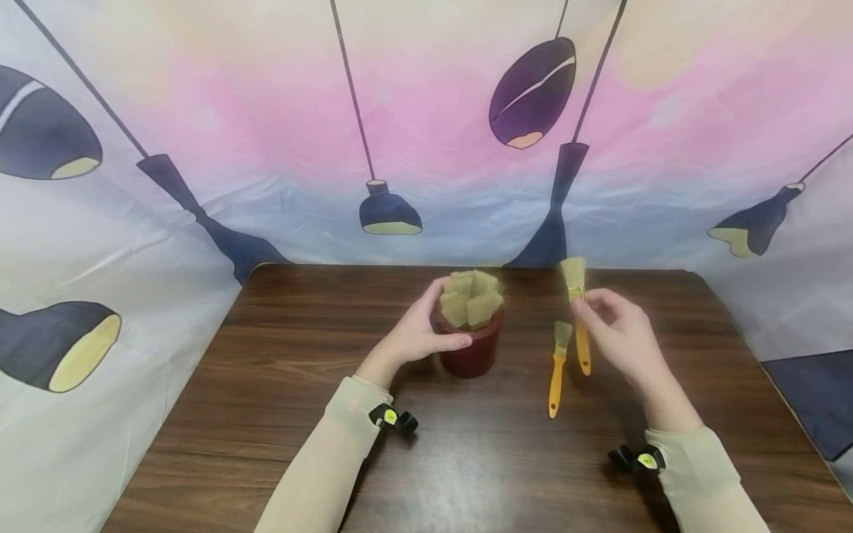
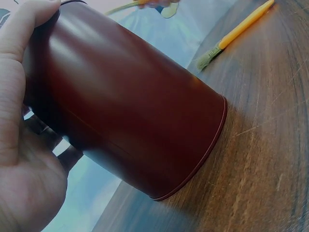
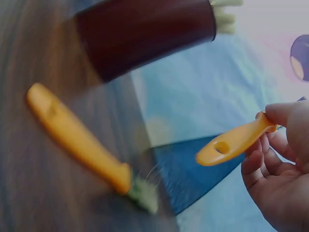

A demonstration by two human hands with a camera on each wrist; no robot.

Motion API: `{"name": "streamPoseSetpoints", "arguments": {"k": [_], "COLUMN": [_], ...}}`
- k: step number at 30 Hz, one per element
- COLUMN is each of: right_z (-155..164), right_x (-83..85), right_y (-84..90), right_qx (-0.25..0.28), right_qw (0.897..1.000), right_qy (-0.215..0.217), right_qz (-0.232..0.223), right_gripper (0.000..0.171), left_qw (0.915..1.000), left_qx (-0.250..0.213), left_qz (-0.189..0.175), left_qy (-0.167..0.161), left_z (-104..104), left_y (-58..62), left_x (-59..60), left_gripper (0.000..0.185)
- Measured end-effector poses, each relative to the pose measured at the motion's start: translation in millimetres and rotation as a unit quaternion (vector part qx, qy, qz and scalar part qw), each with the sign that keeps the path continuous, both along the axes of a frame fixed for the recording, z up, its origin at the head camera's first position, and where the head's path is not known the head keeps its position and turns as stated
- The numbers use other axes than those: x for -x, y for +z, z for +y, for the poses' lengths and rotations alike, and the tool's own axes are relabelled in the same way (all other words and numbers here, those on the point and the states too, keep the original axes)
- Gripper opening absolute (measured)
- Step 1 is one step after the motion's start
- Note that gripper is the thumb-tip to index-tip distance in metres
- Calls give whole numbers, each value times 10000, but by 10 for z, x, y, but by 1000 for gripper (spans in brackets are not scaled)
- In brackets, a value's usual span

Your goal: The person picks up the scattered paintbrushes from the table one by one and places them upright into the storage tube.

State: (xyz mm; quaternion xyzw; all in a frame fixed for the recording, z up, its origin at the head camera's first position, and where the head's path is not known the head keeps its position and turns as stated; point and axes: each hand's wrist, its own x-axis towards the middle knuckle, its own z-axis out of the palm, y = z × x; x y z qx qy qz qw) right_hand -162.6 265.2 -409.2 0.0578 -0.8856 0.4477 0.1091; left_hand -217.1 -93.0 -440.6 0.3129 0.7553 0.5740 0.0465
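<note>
A dark red cylindrical cup [image 1: 470,357] stands on the table, with several pale-bristled brushes [image 1: 472,298] packed in it, bristles up. My left hand [image 1: 418,330] grips the cup near its rim, thumb across the front and fingers behind. To the right, my right hand [image 1: 623,333] pinches a paintbrush [image 1: 583,344] near its ferrule, bristles up and yellow-orange handle hanging down. In the right wrist view that handle [image 3: 231,145] shows a hole at its end. Another paintbrush [image 1: 556,377] lies on the table between the cup and my right hand, its bristles pointing away from me.
The brown wood-grain table [image 1: 280,385] ends at a back edge against a printed cloth backdrop [image 1: 440,133] with hanging-lamp pictures. Black wrist cameras sit on both sleeves [image 1: 696,459].
</note>
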Motion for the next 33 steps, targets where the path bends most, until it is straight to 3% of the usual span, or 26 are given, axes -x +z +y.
{"name": "streamPoseSetpoints", "arguments": {"k": [8, 12, 17, 20, 22, 28, 33], "right_z": [-308, -469, -678, -778, -841, -1003, -1090], "right_x": [150, 202, 236, 264, 281, 349, 427], "right_y": [366, 588, 807, 866, 887, 845, 725], "right_qx": [989, 1535, 2432, 2883, 3032, 3010, 2778], "right_qw": [9920, 9817, 9528, 9333, 9264, 9274, 9389], "right_qy": [329, 327, 621, 930, 1068, 1215, 1252], "right_qz": [716, 1079, 1707, 1930, 1962, 1860, 1602], "right_gripper": [29, 23, 10, 14, 17, 19, 15], "left_qw": [10000, 9999, 9996, 9995, 9995, 9995, 9998], "left_qx": [-21, -96, -181, -200, -220, -198, -140], "left_qz": [-56, -91, -145, -132, -138, -146, -88], "left_qy": [3, -89, -177, -183, -200, -201, -148], "left_z": [-10, 1, 8, 9, 11, 3, 3], "left_y": [27, 25, 12, 8, 10, 9, 14], "left_x": [-16, -13, 3, 9, 12, 18, 16], "left_gripper": [95, 93, 91, 91, 91, 93, 94]}}
